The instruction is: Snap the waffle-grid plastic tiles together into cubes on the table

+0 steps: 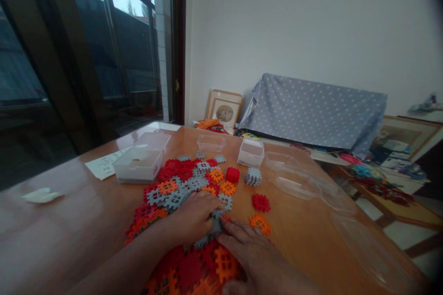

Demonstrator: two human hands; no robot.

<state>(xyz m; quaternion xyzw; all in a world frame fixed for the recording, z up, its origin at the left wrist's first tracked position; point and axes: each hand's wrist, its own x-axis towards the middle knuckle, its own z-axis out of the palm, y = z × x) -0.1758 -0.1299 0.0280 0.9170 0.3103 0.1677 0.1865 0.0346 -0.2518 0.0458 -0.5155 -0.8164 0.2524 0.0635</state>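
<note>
Red, orange and grey toothed interlocking tiles lie in a long heap down the middle of the wooden table. My left hand reaches over the heap with its fingers curled around a grey interlocking tile. Beside it, my right hand lies low over the heap's right side, fingers stretched out and fingertips close to that same tile. Orange tiles show under and beside the right hand. To its right on the table are a loose orange tile and a red tile. My palms hide part of the heap.
Small stacks of red tiles and grey tiles stand past the hands. A clear plastic box sits at left near a paper sheet and crumpled tissue. Another box and several clear lids lie at right.
</note>
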